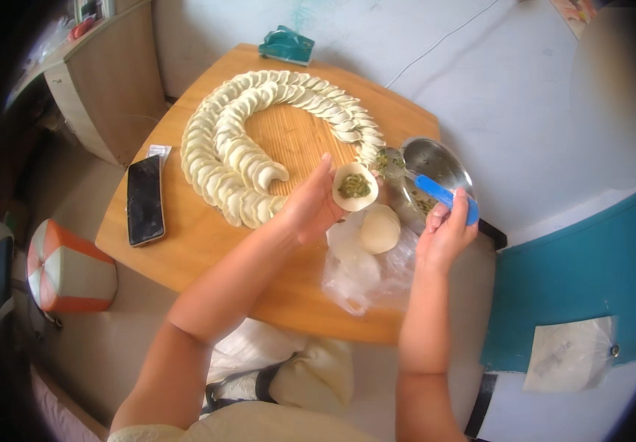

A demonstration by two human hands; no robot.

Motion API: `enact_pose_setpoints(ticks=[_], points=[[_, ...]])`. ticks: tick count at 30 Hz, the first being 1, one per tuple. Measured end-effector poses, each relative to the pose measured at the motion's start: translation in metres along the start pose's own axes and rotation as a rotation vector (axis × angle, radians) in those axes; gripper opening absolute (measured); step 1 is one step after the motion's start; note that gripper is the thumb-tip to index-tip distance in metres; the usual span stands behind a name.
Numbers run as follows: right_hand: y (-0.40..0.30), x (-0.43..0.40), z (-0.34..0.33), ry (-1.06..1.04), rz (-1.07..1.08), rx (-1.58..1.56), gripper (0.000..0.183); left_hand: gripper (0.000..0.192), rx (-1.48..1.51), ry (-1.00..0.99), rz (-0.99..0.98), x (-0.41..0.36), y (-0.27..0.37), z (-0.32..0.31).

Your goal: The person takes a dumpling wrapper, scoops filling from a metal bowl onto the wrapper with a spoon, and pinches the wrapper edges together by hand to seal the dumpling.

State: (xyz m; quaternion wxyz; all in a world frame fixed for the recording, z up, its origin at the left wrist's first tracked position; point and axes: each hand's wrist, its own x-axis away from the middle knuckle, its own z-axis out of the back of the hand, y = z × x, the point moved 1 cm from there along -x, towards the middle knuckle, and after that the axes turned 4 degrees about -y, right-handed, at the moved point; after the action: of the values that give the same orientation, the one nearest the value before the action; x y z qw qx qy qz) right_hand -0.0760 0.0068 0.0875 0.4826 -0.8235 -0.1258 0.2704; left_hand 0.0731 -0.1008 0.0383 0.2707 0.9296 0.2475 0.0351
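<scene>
My left hand holds a round dumpling wrapper, with chopped green filling heaped in its middle. Gripped by its blue handle, a metal spoon is in my right hand, and bits of filling cling to its bowl, just right of the wrapper. Behind the spoon stands a steel bowl with some filling inside. Below my left hand, a stack of wrappers lies on a clear plastic bag. Folded dumplings overlap in curved rows on a round slatted board.
A smartphone lies at the left side of the wooden table, over a piece of paper. A teal packet sits at the far edge near the wall. An orange and white stool stands on the floor at left.
</scene>
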Motion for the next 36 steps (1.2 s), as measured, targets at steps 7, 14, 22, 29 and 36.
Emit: enact_pose_setpoints(ticks=[7, 14, 22, 29, 36], points=[[0.008, 0.011, 0.008, -0.025, 0.068, 0.122, 0.016, 0.064, -0.085, 0.126, 0.048, -0.001, 0.005, -0.001], [0.018, 0.029, 0.014, -0.088, 0.247, 0.265, 0.008, 0.064, -0.064, 0.082, 0.086, 0.001, 0.008, -0.008], [0.000, 0.038, 0.005, -0.829, 1.184, 0.697, 0.019, 0.075, -0.089, -0.001, 0.093, 0.012, 0.008, 0.004], [-0.004, 0.040, 0.007, -0.737, 1.103, 0.689, 0.027, 0.076, -0.126, 0.115, 0.075, 0.016, 0.018, -0.007], [-0.005, 0.040, 0.001, -0.881, 1.010, 0.714, 0.032, 0.078, -0.030, -0.065, 0.052, 0.016, 0.033, 0.005]])
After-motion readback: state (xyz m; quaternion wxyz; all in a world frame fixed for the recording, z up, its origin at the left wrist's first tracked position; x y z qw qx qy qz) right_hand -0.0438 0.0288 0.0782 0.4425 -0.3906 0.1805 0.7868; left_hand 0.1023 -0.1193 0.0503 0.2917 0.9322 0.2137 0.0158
